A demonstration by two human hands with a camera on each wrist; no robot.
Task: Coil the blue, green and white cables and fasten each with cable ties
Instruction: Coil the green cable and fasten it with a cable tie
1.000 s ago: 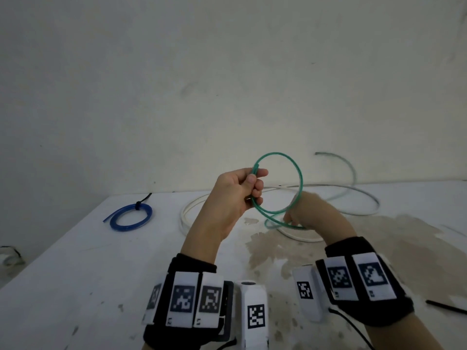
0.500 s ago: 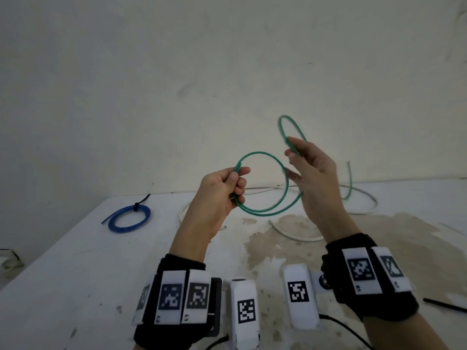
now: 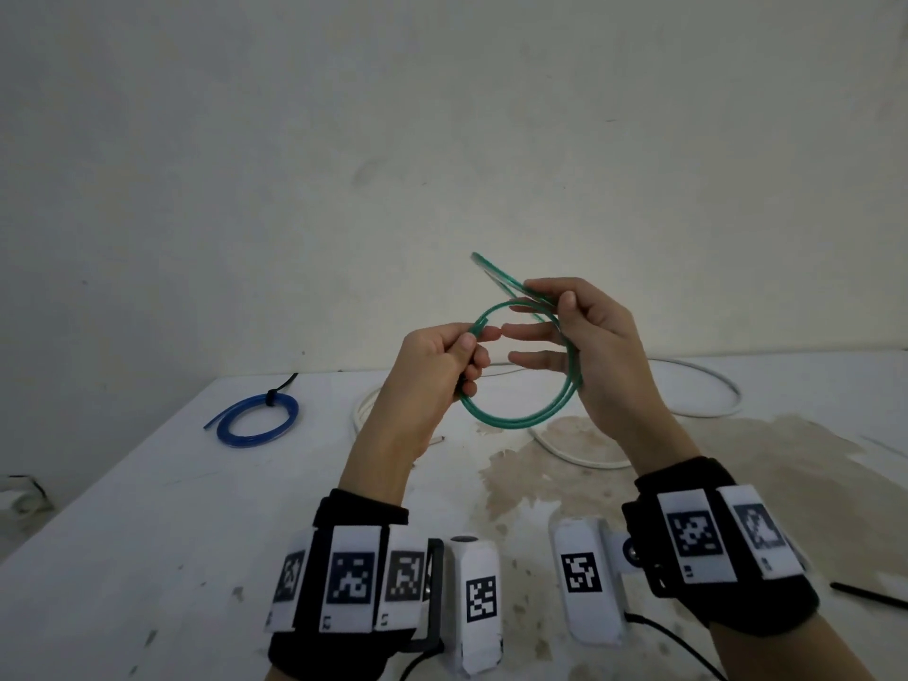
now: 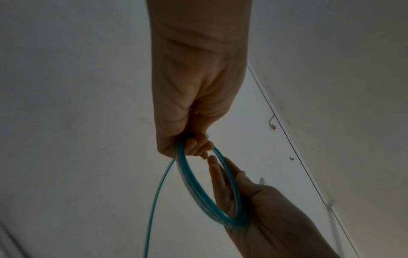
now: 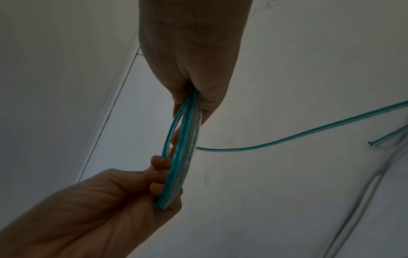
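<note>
Left hand (image 3: 432, 366) is raised above the table (image 3: 147, 533), thumb and curled fingers pinching the left side of the green cable (image 3: 511, 421) where its turns meet. Right hand (image 3: 604, 356) holds the right side of the same coil: thumb and forefinger pinch the strands near the top, while the remaining fingers lie straight and pass through the loop, their tips pointing toward the left hand. The two hands are close, fingertips nearly meeting across the coil.

Green cable forms a round coil of at least two turns, held upright in the air between the hands, clear of the table. A short run of strand projects up and left from the right thumb. In the right wrist view a loose length of the cable (image 5: 298, 136) trails away to the right, and a cut end lies near the frame edge. The left wrist view shows the coil (image 4: 207, 188) edge-on, with a single strand dropping away from the left hand.

Blue cable (image 3: 258, 421) lies coiled flat at the far left of the table, bound with a black tie (image 3: 270, 398), well apart from the hands. White cable (image 3: 697, 410) lies uncoiled in wide loose loops on the table beyond and beneath the hands. A thin black strip (image 3: 867, 594) lies at the right edge of the table. Brown staining (image 3: 540, 484) marks the surface below the hands.
</note>
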